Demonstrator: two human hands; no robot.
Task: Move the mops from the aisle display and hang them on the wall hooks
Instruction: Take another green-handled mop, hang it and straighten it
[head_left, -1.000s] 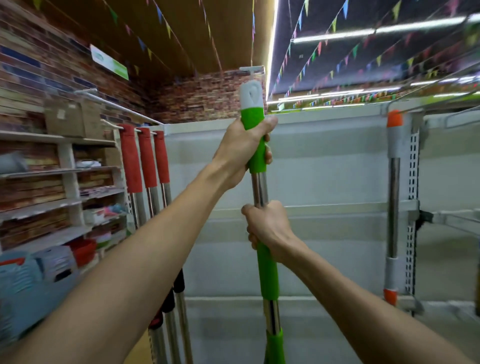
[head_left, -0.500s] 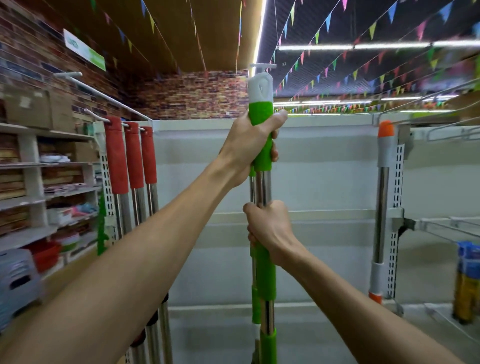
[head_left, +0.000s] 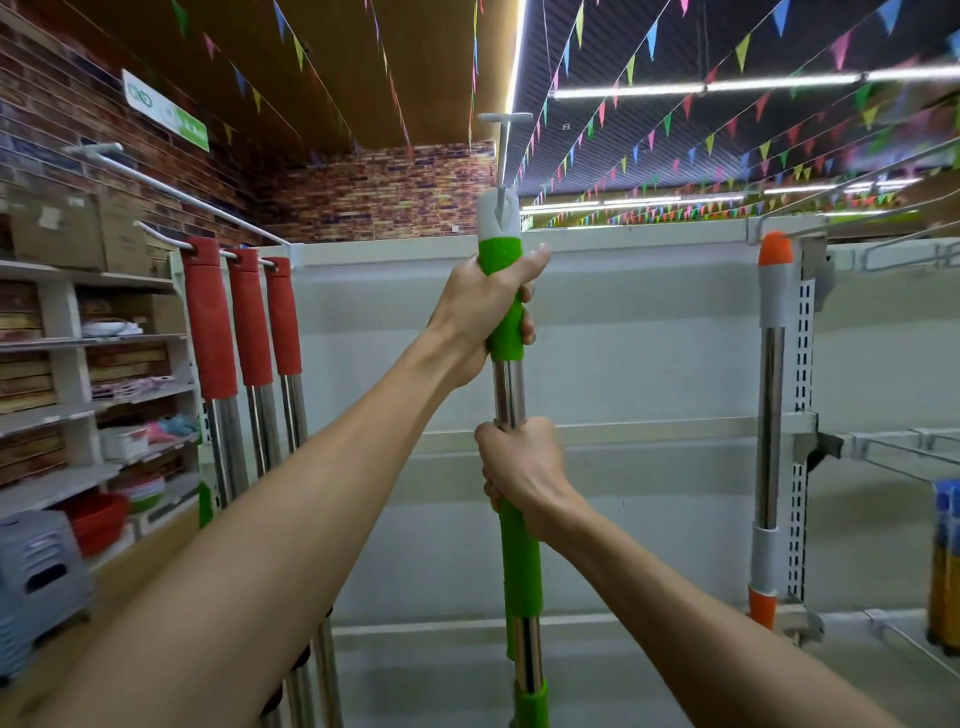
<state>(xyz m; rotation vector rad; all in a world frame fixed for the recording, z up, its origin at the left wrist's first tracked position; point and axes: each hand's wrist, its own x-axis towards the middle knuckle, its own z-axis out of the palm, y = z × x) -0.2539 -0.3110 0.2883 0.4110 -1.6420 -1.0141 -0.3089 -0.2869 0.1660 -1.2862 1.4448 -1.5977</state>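
Note:
I hold a green-handled mop (head_left: 519, 556) upright in front of a white wall panel (head_left: 649, 353). My left hand (head_left: 480, 317) grips its upper green sleeve just below the white cap. My right hand (head_left: 519, 470) grips the steel shaft lower down. A white hook (head_left: 503, 156) pokes out towards me, and its tip sits in the slot of the mop's white cap. Three red-handled mops (head_left: 249, 322) hang from a hook at the left. An orange-tipped mop (head_left: 771, 415) hangs at the right. The mop heads are out of view.
Shelves (head_left: 88, 405) with boxes, bowls and a red basin line the brick wall at left. Grey plastic stools (head_left: 36, 587) stand stacked at lower left. Wire racks (head_left: 904, 447) and blue-capped bottles (head_left: 945, 561) are at the right edge.
The green mop has come closer to the wall panel and its white cap now meets the white hook. Both hands keep the same grip.

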